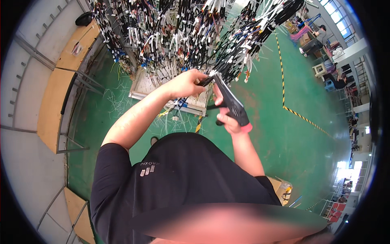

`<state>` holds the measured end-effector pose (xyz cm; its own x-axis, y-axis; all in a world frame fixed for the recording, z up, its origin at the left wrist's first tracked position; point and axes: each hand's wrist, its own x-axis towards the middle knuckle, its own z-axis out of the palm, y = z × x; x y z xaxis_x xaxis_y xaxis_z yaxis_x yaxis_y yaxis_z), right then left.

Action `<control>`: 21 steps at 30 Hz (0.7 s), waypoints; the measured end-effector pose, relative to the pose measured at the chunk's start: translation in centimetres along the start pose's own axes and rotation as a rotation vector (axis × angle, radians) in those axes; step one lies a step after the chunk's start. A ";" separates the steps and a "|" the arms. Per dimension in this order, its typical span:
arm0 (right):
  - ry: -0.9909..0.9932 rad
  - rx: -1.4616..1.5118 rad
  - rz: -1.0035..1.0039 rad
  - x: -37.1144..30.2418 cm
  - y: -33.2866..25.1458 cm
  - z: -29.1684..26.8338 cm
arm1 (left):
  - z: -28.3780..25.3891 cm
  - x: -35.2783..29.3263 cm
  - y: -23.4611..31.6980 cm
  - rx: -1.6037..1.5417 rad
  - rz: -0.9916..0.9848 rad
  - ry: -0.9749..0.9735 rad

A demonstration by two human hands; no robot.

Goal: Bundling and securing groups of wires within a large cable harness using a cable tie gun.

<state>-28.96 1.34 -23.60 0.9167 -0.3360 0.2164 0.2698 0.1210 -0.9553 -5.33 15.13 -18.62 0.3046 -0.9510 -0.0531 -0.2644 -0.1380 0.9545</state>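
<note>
Many black wire harnesses (227, 57) with white ends and connectors hang in thick bunches in front of me. My left hand (189, 83) is closed around a gathered bundle of black cables, at the lower end of the right-hand bunch. In my right hand (228, 118) is a black cable tie gun (233, 101) with a pinkish-red rear end. Its nose points up and left and meets the cable bundle right beside my left fingertips. Whether a tie sits in the nose is too small to tell.
Beneath the harnesses stands a pale wheeled cart (142, 83). Clipped tie ends (118, 99) litter the green floor. Wooden-topped benches (50, 107) line the left wall. A cardboard box (281, 188) lies behind my right elbow. Other people (319, 38) sit far right, beyond yellow-black floor tape (283, 89).
</note>
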 end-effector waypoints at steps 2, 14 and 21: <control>-0.054 0.170 -0.127 3.3 -0.5 2.5 | 0.1 0.3 -0.7 -0.229 -0.058 0.013; -0.166 0.558 0.115 7.2 0.2 4.5 | -3.6 -6.3 -15.1 -0.438 0.003 0.079; -0.002 0.643 0.082 7.6 -1.4 7.6 | 3.1 -7.2 -17.6 -0.686 0.177 -0.142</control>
<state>-20.13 5.68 -19.12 0.9420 -0.3007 0.1490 0.3215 0.6816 -0.6573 -5.68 23.51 -35.92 0.1756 -0.9763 0.1264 0.3491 0.1818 0.9193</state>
